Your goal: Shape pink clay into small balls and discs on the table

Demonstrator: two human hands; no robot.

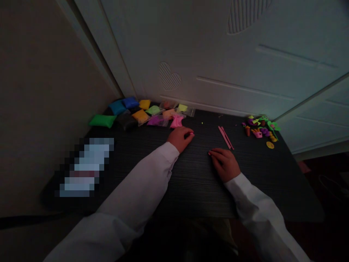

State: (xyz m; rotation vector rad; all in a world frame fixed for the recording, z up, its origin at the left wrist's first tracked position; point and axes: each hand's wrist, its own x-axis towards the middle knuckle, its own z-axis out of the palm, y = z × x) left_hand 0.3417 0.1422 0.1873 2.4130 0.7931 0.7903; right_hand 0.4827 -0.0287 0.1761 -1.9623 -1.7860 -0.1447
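My left hand [180, 139] is closed in a pinch over the middle of the dark table, just in front of an opened packet of pink clay [176, 121]. Between its thumb and forefinger sticks out a small piece of pink clay [192, 133]. To the right and nearer to me, my right hand [225, 165] is also pinched. A tiny pinkish spot shows at its fingertips, too small to name for sure. Beyond this hand lie two slim pink modelling tools [225, 137], side by side and untouched.
Several coloured clay packets, among them a green one [102, 120] and a purple one [158, 120], lie along the table's back left. A blurred-out bright screen [85, 167] is at left. Small clay figures [257, 133] cluster at back right. A white panel [191, 54] rises behind.
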